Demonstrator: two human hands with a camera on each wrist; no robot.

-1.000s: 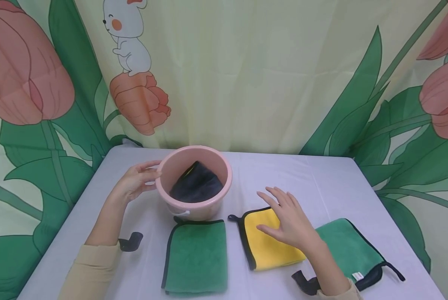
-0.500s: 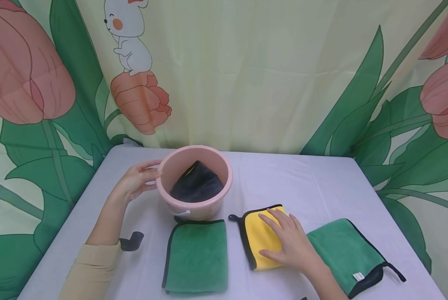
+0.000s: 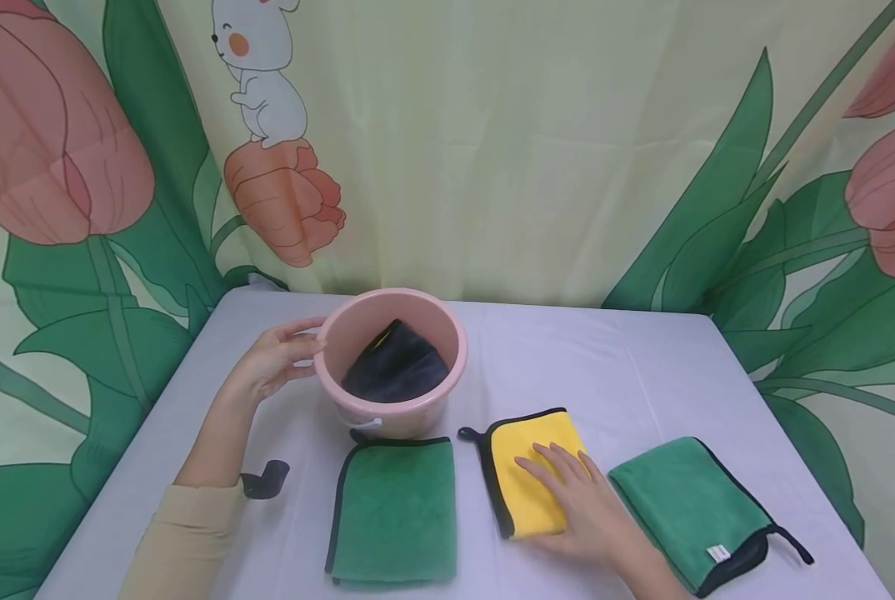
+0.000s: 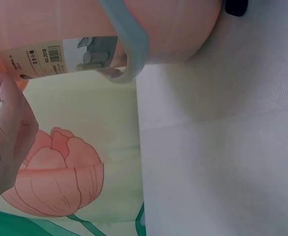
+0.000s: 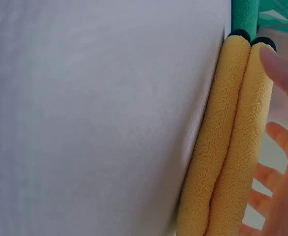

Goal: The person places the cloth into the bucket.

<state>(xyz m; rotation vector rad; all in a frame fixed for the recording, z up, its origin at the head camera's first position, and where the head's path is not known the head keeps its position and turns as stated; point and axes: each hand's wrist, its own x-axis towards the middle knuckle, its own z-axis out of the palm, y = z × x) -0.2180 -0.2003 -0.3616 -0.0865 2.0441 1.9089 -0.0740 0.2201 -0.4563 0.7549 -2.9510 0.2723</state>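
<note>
On the table stands a pink bucket (image 3: 391, 410) with a dark cloth (image 3: 397, 367) inside it. My left hand (image 3: 275, 358) touches the bucket's left side at the rim; in the left wrist view only part of this hand (image 4: 11, 132) shows, beside the bucket's printed label. A folded yellow towel (image 3: 522, 475) with black edging lies to the right of centre. Over its right part is my right hand (image 3: 586, 500), fingers spread. In the right wrist view the thumb (image 5: 281, 69) is at the towel's folded edge, and the other fingers reach over its top.
A folded green towel (image 3: 395, 512) lies in front of the bucket. Another green towel (image 3: 695, 500) with a black loop lies at the right. A black pipe-shaped piece (image 3: 266, 480) shows beside the left forearm. A printed curtain (image 3: 492, 167) hangs behind the table.
My right hand has come down from above the yellow towel onto its right part. My left hand has stayed at the bucket's rim.
</note>
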